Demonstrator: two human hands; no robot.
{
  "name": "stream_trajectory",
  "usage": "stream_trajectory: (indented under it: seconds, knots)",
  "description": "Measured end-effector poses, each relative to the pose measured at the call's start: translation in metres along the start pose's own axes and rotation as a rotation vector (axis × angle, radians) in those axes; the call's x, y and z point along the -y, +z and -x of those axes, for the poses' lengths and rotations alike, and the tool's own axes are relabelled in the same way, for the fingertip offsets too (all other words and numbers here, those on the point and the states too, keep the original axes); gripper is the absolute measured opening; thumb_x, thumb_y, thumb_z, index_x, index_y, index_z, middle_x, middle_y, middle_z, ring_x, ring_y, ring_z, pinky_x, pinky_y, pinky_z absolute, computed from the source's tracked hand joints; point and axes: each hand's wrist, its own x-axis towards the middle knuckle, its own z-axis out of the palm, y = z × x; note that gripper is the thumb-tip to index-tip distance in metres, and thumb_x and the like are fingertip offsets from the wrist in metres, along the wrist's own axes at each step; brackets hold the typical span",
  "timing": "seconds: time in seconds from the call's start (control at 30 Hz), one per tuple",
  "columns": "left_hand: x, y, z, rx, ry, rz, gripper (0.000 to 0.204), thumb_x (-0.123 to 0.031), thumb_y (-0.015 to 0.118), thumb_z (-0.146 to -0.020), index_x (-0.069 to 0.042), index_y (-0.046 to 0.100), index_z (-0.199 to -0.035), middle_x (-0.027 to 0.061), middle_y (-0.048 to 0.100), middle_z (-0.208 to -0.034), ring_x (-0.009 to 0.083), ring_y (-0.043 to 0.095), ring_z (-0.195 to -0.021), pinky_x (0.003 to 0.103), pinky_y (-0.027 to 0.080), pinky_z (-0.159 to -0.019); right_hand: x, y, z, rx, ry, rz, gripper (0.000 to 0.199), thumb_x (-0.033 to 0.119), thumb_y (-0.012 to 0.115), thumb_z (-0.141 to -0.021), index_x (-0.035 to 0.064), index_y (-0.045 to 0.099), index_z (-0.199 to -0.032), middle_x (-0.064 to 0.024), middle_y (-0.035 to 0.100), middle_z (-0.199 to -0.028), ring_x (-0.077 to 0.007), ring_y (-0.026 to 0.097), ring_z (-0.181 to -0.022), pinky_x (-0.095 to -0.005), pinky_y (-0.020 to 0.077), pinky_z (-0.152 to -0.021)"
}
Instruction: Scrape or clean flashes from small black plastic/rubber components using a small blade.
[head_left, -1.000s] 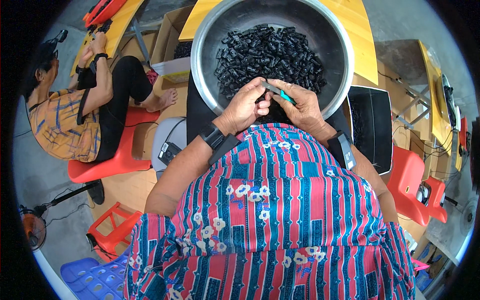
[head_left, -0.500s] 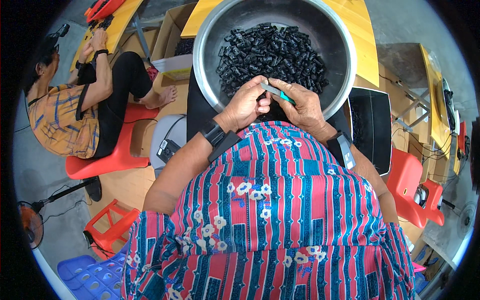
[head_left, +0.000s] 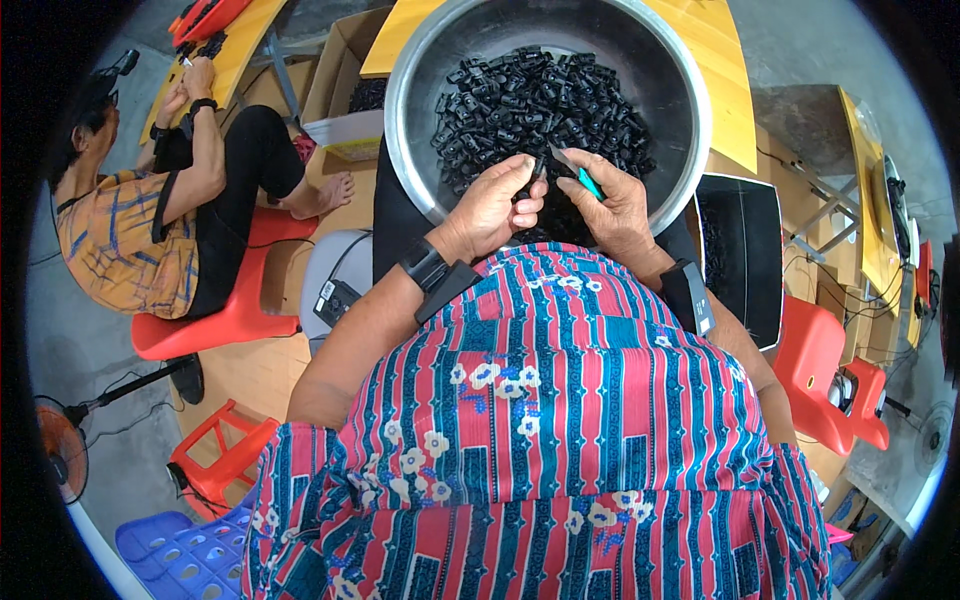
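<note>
Above the near side of a wide steel basin (head_left: 398, 130), my left hand (head_left: 492, 205) pinches a small black plastic part (head_left: 538, 168) between thumb and fingers. My right hand (head_left: 618, 212) is closed round a utility knife with a green handle (head_left: 590, 183); its grey blade (head_left: 561, 155) points up and left. A small gap separates the blade from the black part. Behind both hands, a heap of black plastic parts (head_left: 540, 105) fills the middle of the basin.
A yellow table (head_left: 725, 90) stands behind the basin. To the right are an open box with dark contents (head_left: 740, 250) and red stools (head_left: 808, 370). On the left, a co-worker (head_left: 130, 230) sits on a red chair (head_left: 230, 310) near a cardboard box (head_left: 335, 75).
My right hand has moved slightly right with the knife, and its blade has come away from my left fingers. The black part in my left hand now shows.
</note>
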Motion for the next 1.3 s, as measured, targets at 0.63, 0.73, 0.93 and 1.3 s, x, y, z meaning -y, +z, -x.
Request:
stream_trajectory:
  seconds: [0.63, 0.73, 0.93, 1.3]
  knots:
    - [0.001, 0.004, 0.001, -0.07, 0.029, 0.016, 0.011, -0.018, 0.043, -0.1, -0.01, 0.05, -0.1, 0.0002, 0.048, -0.077, 0.0067, 0.042, -0.061, 0.018, 0.035, -0.049, 0.005, 0.001, 0.002, 0.127, -0.036, 0.324, 0.035, 0.019, 0.07, -0.08, 0.01, 0.065, -0.114, -0.0124, 0.064, -0.081, -0.0277, 0.065, -0.074, -0.035, 0.0515, -0.063]
    - [0.0, 0.011, 0.001, -0.19, 0.039, -0.016, 0.01, -0.018, 0.043, -0.1, -0.011, 0.05, -0.098, 0.0006, 0.048, -0.078, 0.0069, 0.042, -0.062, 0.018, 0.035, -0.05, 0.001, -0.003, 0.002, 0.149, -0.124, 0.247, 0.036, 0.021, 0.072, -0.079, 0.0091, 0.066, -0.112, -0.0124, 0.065, -0.083, -0.0281, 0.065, -0.076, -0.0354, 0.0517, -0.066]
    - [0.001, 0.001, 0.002, -0.002, 0.042, 0.012, 0.007, -0.018, 0.045, -0.099, -0.013, 0.047, -0.101, 0.0012, 0.048, -0.081, 0.0072, 0.042, -0.064, 0.019, 0.036, -0.053, 0.002, -0.004, 0.0, 0.193, -0.038, 0.24, 0.025, 0.027, 0.054, -0.092, 0.0036, 0.058, -0.086, -0.0174, 0.056, -0.076, -0.0364, 0.057, -0.071, -0.0431, 0.0446, -0.063]
    - [0.001, 0.007, 0.003, 0.004, 0.023, -0.054, 0.008, -0.018, 0.047, -0.098, -0.013, 0.046, -0.104, 0.0007, 0.047, -0.083, 0.0061, 0.041, -0.064, 0.018, 0.034, -0.053, -0.001, -0.001, 0.0, 0.181, -0.007, 0.294, 0.027, 0.029, 0.058, -0.09, 0.003, 0.056, -0.084, -0.0164, 0.055, -0.073, -0.0362, 0.057, -0.071, -0.0426, 0.0444, -0.061]
